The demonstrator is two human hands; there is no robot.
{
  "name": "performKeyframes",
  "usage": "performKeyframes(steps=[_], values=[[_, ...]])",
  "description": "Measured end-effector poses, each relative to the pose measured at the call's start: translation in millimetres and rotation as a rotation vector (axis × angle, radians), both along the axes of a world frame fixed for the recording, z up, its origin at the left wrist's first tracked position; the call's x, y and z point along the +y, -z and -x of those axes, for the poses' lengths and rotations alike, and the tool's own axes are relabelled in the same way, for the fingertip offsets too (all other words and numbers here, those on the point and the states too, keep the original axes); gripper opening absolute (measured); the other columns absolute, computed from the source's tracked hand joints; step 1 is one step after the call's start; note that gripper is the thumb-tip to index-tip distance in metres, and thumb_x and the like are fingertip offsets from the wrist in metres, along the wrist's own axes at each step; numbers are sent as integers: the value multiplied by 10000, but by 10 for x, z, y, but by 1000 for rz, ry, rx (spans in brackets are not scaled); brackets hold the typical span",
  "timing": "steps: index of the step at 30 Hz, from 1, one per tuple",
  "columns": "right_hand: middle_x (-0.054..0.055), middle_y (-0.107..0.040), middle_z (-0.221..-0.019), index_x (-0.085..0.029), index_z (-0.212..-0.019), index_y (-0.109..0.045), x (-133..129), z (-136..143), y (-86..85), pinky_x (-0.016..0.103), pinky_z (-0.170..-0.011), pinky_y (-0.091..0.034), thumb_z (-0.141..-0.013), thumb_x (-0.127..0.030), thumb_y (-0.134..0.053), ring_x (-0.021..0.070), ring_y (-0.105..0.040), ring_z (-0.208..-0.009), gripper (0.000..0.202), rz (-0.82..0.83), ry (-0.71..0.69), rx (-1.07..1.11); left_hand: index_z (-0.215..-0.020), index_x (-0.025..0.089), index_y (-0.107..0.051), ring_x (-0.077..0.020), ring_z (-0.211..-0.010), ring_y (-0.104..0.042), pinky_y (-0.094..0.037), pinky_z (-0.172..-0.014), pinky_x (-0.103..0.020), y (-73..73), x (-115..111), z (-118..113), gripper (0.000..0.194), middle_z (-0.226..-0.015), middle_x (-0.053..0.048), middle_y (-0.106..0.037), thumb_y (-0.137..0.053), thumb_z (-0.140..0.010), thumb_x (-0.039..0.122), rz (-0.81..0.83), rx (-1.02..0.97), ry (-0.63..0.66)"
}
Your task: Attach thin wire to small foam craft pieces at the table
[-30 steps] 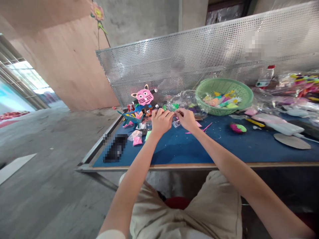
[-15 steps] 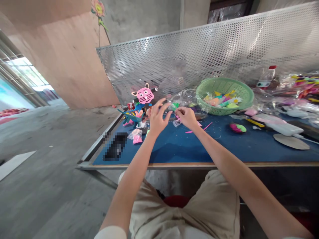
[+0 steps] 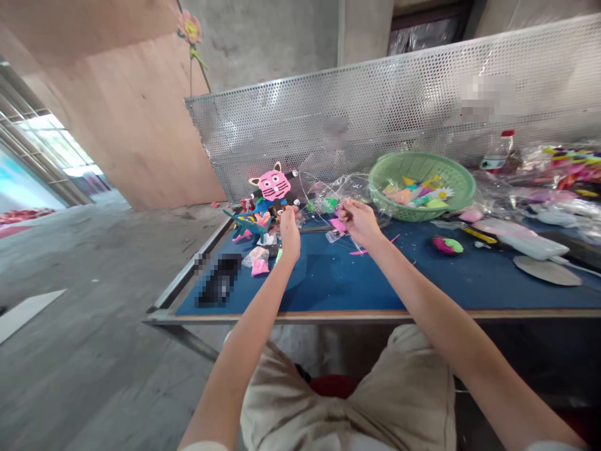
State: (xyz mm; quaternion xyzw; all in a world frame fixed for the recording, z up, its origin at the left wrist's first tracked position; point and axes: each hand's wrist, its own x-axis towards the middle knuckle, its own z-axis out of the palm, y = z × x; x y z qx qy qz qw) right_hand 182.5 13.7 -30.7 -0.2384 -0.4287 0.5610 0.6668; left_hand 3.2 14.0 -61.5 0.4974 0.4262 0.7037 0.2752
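Observation:
My left hand (image 3: 290, 235) is raised over the left part of the blue table, fingers together at the tips; whatever they pinch is too small or clear to make out. To its right my right hand (image 3: 360, 222) is closed on what looks like a clear plastic bag (image 3: 323, 210), whose thin shiny edges run towards the left hand. Under the right fingers lie a pink piece (image 3: 338, 224) and a pink strip (image 3: 359, 252). Behind the left hand stands a pink cat-faced figure (image 3: 273, 186), beside a teal clay-like figure (image 3: 251, 227).
A green basket (image 3: 422, 210) holds colourful clay-like pieces. Small bags of pink material (image 3: 260, 266) and a blurred-out dark object (image 3: 218, 280) lie left. Rightward are a pink-green lump (image 3: 447, 244), a yellow cutter (image 3: 479, 235) and a bottle (image 3: 498, 153). A perforated metal panel (image 3: 291, 125) stands behind.
The fingers of my left hand, spread before, have come together. My right hand has shifted slightly right, and clear plastic now shows stretched out between the hands.

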Motion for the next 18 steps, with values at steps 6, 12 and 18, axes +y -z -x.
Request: performKeyframes(steps=[6,12,18], values=[[-29,-545,-692,-184,-731,-556,-26,47,-23,119,-466,-404,-907,-93,-636,31,-400,-512,214,134,-205,269,-1040,193,-750,-191,-963,-706,-537,-842,-289,10,-95,-148,439,-1094,-91,-745,-712,-837,580,56,-107,477],[-27,-539,-723,-203,-765,-545,-52,25,-52,147,-507,-443,-920,-163,-647,51,-440,-553,190,108,-226,223,-915,190,-736,-66,-588,-574,-506,-626,-233,-20,-97,-130,374,-843,-2,-687,-838,-728,498,54,-311,567],[-28,-532,-715,-197,-758,-567,-81,51,-28,177,-537,-434,-887,-187,-710,58,-439,-576,193,35,-271,186,-784,159,-735,-44,-540,-443,-381,-524,-212,-44,-77,-125,343,-743,2,-643,-848,-719,476,-52,-263,533]])
